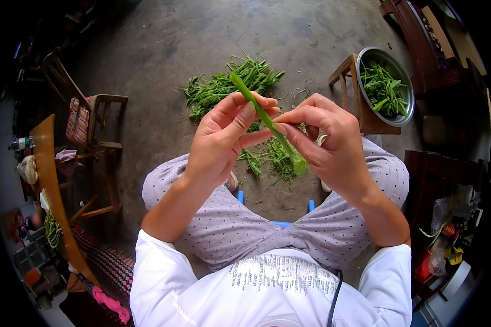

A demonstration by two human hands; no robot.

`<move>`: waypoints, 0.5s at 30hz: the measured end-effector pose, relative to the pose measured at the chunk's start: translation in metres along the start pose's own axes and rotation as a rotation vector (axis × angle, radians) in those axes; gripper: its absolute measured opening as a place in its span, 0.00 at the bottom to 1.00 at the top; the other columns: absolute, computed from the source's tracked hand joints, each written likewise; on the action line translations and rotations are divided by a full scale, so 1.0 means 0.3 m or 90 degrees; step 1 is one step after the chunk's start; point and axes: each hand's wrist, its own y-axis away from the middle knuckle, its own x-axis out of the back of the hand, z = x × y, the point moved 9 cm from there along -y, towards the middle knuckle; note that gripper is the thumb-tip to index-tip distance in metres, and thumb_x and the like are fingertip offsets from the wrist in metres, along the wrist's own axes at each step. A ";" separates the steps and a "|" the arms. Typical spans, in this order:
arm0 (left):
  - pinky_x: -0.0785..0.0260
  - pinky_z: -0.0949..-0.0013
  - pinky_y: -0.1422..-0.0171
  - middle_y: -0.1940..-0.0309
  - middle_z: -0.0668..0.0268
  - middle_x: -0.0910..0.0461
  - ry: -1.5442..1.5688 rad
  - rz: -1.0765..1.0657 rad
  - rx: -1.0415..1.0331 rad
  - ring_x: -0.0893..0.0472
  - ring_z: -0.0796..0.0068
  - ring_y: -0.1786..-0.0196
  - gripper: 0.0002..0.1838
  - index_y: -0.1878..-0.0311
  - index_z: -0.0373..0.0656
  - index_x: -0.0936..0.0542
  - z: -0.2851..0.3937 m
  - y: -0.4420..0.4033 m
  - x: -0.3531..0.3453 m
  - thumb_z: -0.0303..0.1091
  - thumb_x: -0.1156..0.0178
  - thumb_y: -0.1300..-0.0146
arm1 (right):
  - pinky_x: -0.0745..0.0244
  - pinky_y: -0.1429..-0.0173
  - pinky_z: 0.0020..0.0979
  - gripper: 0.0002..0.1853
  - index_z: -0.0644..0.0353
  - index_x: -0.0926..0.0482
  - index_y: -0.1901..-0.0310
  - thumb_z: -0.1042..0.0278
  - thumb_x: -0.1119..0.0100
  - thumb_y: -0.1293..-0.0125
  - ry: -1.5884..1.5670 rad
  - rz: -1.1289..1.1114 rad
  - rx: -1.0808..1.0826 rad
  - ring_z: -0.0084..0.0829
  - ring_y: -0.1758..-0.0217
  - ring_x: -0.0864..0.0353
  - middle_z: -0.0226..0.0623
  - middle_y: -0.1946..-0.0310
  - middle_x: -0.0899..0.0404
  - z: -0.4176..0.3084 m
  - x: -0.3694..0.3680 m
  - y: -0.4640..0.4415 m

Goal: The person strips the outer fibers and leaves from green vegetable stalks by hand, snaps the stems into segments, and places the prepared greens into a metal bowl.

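Observation:
Between my two hands a long green vegetable stalk slants across, its upper tip pointing away to the left and a paler, wider end hanging at the lower right. My left hand pinches it near the upper part with thumb and fingers. Lower down, the thumb and forefinger of my right hand close on the same stalk. Beyond my hands lies a pile of leafy green stalks on the concrete floor. A smaller heap of green scraps sits below my hands, between my feet.
A metal basin of picked greens stands on a wooden stool at the right. On the left are a wooden chair and a table edge. Blue seat legs show between my knees. Plastic bags hang about at far right.

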 end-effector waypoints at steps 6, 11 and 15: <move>0.21 0.66 0.45 0.47 0.57 0.24 -0.043 0.004 -0.021 0.22 0.68 0.44 0.11 0.48 0.41 0.26 -0.006 -0.001 0.007 0.33 0.48 0.30 | 0.29 0.71 0.32 0.03 0.64 0.20 0.69 0.76 0.36 0.45 0.042 0.026 0.042 0.33 0.76 0.23 0.37 0.73 0.26 -0.011 -0.012 0.012; 0.21 0.68 0.47 0.47 0.58 0.24 -0.052 0.005 -0.013 0.22 0.69 0.44 0.12 0.48 0.41 0.25 -0.013 -0.002 0.009 0.33 0.48 0.30 | 0.29 0.70 0.33 0.05 0.64 0.21 0.67 0.76 0.37 0.46 0.070 0.023 0.065 0.34 0.75 0.24 0.38 0.72 0.26 -0.016 -0.014 0.013; 0.22 0.68 0.47 0.49 0.60 0.23 -0.052 0.011 0.003 0.22 0.71 0.45 0.11 0.49 0.42 0.24 -0.008 0.000 0.001 0.35 0.48 0.29 | 0.30 0.69 0.29 0.04 0.64 0.20 0.65 0.75 0.38 0.43 0.014 0.005 -0.015 0.27 0.74 0.25 0.36 0.72 0.27 0.011 -0.007 0.005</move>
